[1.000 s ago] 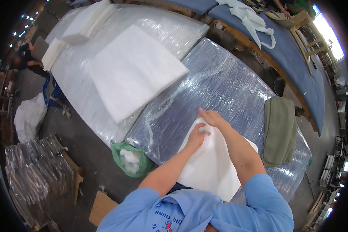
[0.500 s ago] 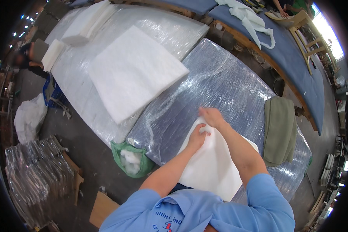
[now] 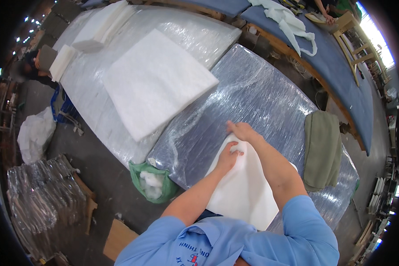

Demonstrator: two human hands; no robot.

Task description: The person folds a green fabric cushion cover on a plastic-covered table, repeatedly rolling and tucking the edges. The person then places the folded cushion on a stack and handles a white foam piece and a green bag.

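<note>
A smooth white piece [image 3: 241, 195], a soft sheet or pad whose exact kind I cannot make out, lies against my front on the near edge of the wrapped surface. Its far corner narrows and bunches up under my hands. My left hand [image 3: 228, 157] is closed on the material just below that corner, with thumb and fingers curled into it. At the corner's tip, my right hand [image 3: 244, 132] has its fingers bent together on the material; the fingertips are partly blurred. My right forearm covers part of the piece's right side.
A square white wadding pad [image 3: 159, 84] lies on plastic-wrapped stacks, left of the blue wrapped surface [image 3: 252, 95]. Folded olive cloth [image 3: 322, 150] rests at right. A green bag of white stuffing [image 3: 153, 182] is at left. Another person [image 3: 33, 66] stands far left; a co-worker's hand [image 3: 329, 18] shows far right.
Both hands stay at the corner of the white piece, with only a slight shift of the right fingers. The whole view has moved a little.
</note>
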